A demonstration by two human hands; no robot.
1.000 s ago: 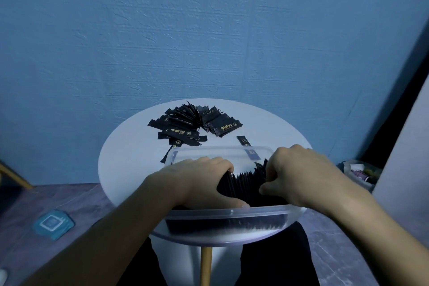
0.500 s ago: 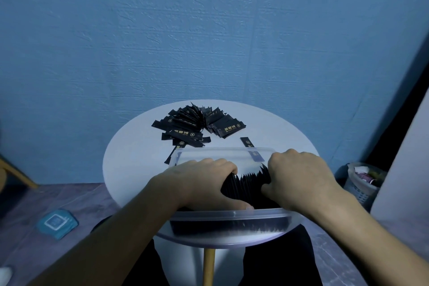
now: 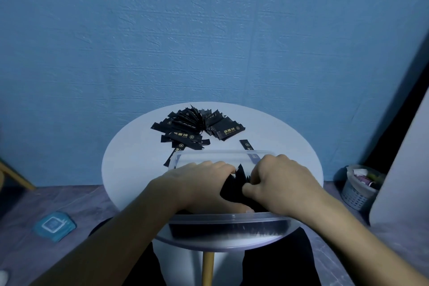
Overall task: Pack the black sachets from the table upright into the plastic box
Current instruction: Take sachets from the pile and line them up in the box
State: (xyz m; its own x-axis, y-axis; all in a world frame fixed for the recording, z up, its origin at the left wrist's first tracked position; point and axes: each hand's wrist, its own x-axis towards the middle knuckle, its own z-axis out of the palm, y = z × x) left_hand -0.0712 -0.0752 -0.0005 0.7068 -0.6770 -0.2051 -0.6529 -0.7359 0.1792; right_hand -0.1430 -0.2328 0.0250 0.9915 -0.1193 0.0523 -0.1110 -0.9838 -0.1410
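A clear plastic box stands at the near edge of the round white table. Inside it a row of black sachets stands upright. My left hand curls round the left side of the row, thumb along its near side. My right hand grips the row from the right, and jagged sachet tops show between the two hands. A loose pile of black sachets lies on the far part of the table. One single sachet lies just behind the box.
A blue textured wall rises behind the table. A small grey basket with odds and ends sits on the floor at the right, next to a pale panel. A blue pack lies on the floor at the left.
My hands have closed toward each other, squeezing the upright row tighter; less of the black row shows between them. The pile on the table has not moved.
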